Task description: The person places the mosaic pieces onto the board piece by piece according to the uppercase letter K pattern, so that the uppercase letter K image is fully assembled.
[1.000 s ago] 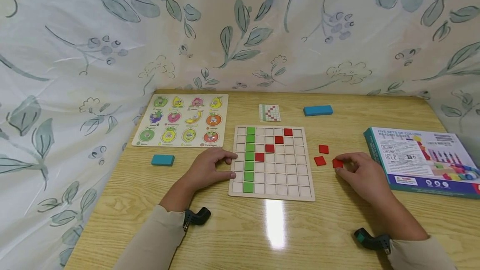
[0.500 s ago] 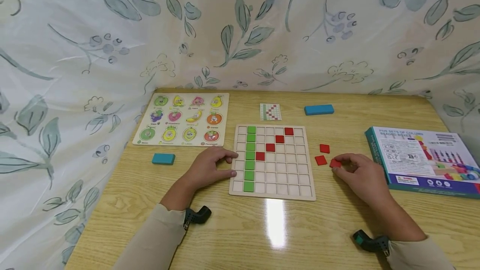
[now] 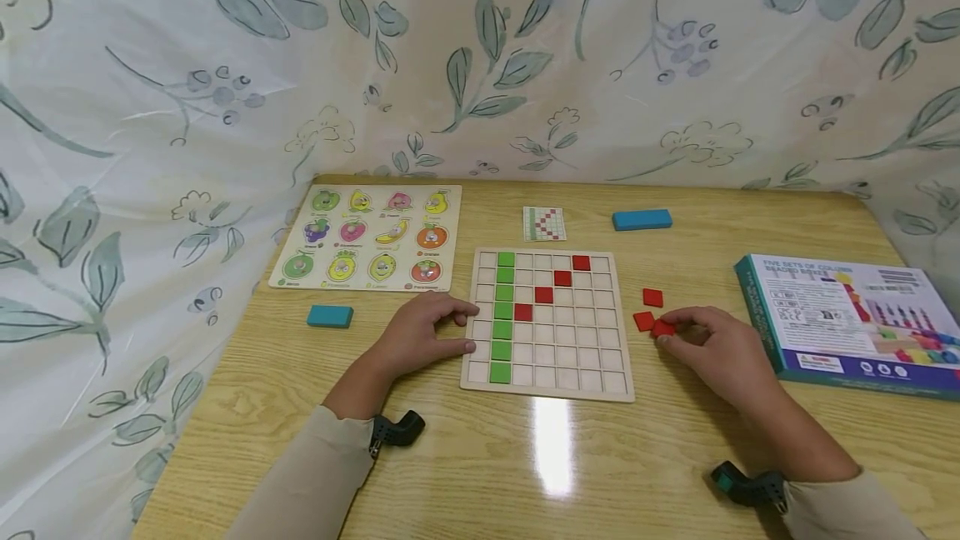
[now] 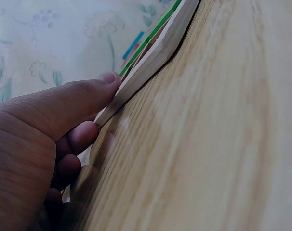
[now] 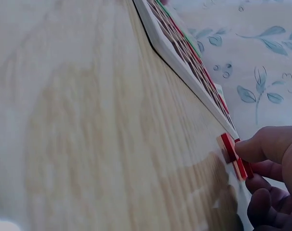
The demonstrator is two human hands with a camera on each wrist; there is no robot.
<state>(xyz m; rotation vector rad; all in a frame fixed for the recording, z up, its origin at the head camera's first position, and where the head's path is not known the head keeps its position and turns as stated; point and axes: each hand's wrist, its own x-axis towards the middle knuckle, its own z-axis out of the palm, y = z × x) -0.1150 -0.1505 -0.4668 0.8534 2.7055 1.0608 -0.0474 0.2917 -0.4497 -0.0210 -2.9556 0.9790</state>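
Note:
A wooden grid board (image 3: 577, 357) lies flat on the table. Green square tiles (image 3: 500, 329) fill its second column, and several red tiles (image 3: 543, 296) step diagonally up to the right. At the board's left edge, my left hand (image 3: 422, 333) grips the rim; the left wrist view has the thumb (image 4: 83, 98) on top and curled fingers by the side. To the right of the board, my right hand (image 3: 720, 348) pinches a red tile (image 3: 663, 328) low over the table. Close by lie two loose red tiles, one nearer (image 3: 643, 321) and one farther back (image 3: 652, 297).
A small pattern card (image 3: 544, 224) lies behind the board, with a blue block (image 3: 642, 220) to its right. On the left are a fruit picture board (image 3: 367, 238) and another blue block (image 3: 330, 317). A printed box (image 3: 847, 315) sits at the right.
My right hand has slid its red tile left, up against the nearer loose tile. The left hand stays on the board's edge, and the tiles in the grid are unchanged.

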